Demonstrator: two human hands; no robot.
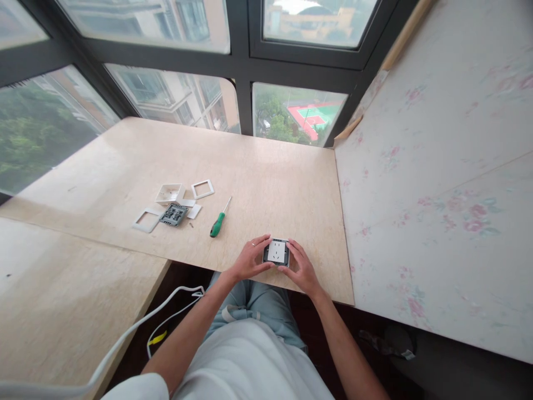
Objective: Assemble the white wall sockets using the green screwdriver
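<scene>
Near the front edge of the tabletop, a wall socket (276,251) with a white slotted face and dark frame sits between my two hands. My left hand (253,259) grips its left side, thumb at the near edge and fingers at the far corner. On the opposite side, my right hand (303,266) holds it the same way. What lies beneath the socket is mostly hidden. Left of my hands is a screwdriver (218,223) with a green handle, its shaft pointing away from me.
Farther left lie a white mounting box (170,193), a dark switch module (174,215), a white frame (202,189), another white frame (146,220) and small white plates (194,211). A white cable (137,323) hangs at the lower left. Windows and a floral wall (437,183) border the tabletop.
</scene>
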